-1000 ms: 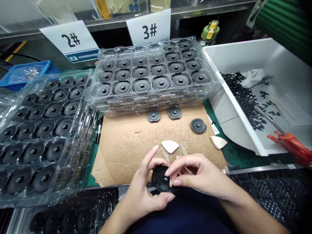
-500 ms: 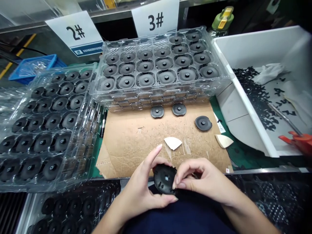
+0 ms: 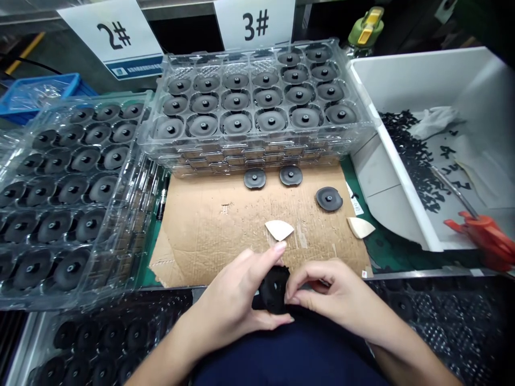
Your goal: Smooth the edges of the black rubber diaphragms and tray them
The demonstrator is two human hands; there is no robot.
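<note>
Black disc (image 3: 273,292) held at near edge of cardboard (image 3: 201,241)

The steeply tilted disc is gripped from its left by the left hand (image 3: 233,292); its right rim is met by the right hand (image 3: 330,289), whose pinch cannot be made out.

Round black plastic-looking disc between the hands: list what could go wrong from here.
1. The round black plastic-looking disc might slip and drop: the bare left hand grips it off the brown cardboard sheet.
2. The bare right hand, with fingertips at its edge, could push it askew.
3. A loose round dark-grey disc lies on the cardboard, where a sweeping hand might nudge it.
</note>
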